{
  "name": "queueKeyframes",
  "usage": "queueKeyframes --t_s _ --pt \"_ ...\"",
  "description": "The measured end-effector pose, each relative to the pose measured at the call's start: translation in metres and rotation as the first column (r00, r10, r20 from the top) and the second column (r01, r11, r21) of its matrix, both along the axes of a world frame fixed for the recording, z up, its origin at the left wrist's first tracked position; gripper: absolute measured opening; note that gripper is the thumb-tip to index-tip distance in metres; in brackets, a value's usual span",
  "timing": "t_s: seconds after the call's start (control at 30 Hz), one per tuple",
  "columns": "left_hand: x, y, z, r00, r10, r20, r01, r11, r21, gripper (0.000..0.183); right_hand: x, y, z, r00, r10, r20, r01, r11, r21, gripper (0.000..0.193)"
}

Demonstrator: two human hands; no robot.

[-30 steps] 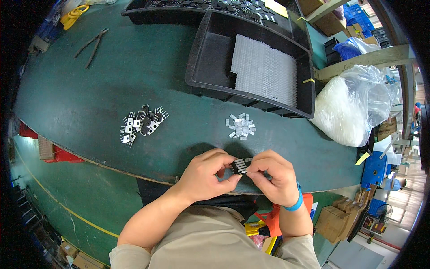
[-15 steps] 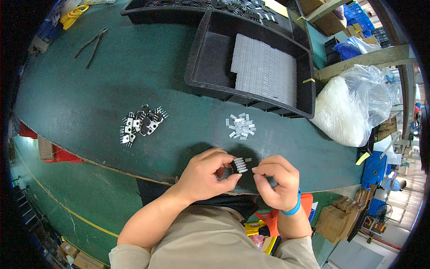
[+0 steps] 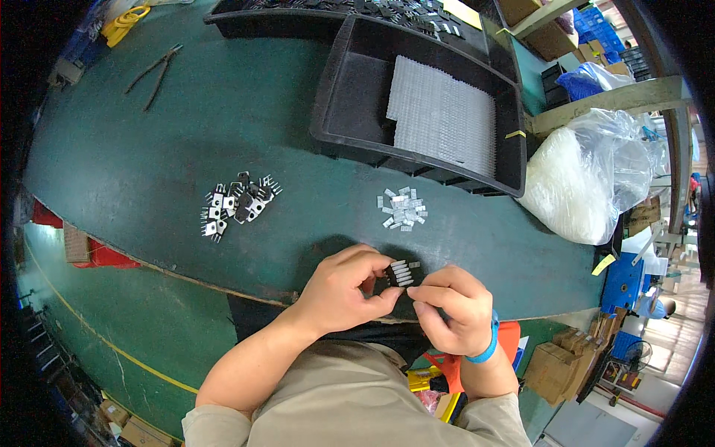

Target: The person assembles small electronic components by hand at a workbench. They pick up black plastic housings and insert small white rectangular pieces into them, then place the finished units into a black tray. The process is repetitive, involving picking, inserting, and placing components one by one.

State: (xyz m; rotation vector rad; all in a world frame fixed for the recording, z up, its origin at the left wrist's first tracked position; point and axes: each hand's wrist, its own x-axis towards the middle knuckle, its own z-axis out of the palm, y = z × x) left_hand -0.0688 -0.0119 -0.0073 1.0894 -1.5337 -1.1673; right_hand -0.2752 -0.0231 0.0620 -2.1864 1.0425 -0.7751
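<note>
My left hand (image 3: 346, 289) pinches a small stack of black transistors (image 3: 402, 273) between thumb and fingers, just above the table's near edge. Several pale grey strips show side by side on the face of the stack. My right hand (image 3: 456, 309) has thumb and forefinger closed together at the stack's lower right corner; whatever is between them is too small to make out. Beside the stack lies a single small clear piece (image 3: 415, 264). Farther off is a pile of small clear plastic pieces (image 3: 402, 208). To the left sits a heap of loose black-and-silver transistors (image 3: 237, 206) with metal legs.
A black tray (image 3: 324, 123) with a ribbed translucent sheet (image 3: 443, 112) stands beyond the clear pieces. Behind it another black tray (image 3: 275, 28) holds many dark parts. Pliers (image 3: 155, 78) lie at the far left. A bag of white material (image 3: 570, 179) stands right.
My right hand has moved left and slightly down, bringing its fingertips up to the stack. My left hand keeps its hold on the stack with hardly any movement.
</note>
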Motion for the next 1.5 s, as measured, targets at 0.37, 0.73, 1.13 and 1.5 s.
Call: queueKeyframes --t_s 0.37,0.73,1.13,1.5 --pt "0.000 0.001 -0.003 0.999 -0.002 -0.038 0.003 1.000 0.026 0.034 -0.005 0.001 -0.002 0.991 -0.121 0.051 0.112 0.982 0.154 0.030" --pt "0.007 0.001 0.003 0.991 -0.090 -0.096 0.084 0.994 -0.067 0.040 -0.001 -0.010 -0.015 0.987 0.001 0.159 -0.047 0.957 0.286 0.047" --pt "0.027 -0.030 0.082 0.952 -0.183 0.247 0.189 0.982 -0.003 0.046 0.006 -0.026 0.010 0.988 0.032 0.154 -0.048 0.994 0.102 0.044" --pt "0.024 -0.051 0.113 0.810 -0.310 0.497 0.356 0.934 0.002 0.035 0.002 -0.031 0.013 0.967 0.074 0.245 -0.094 0.993 0.072 0.054"
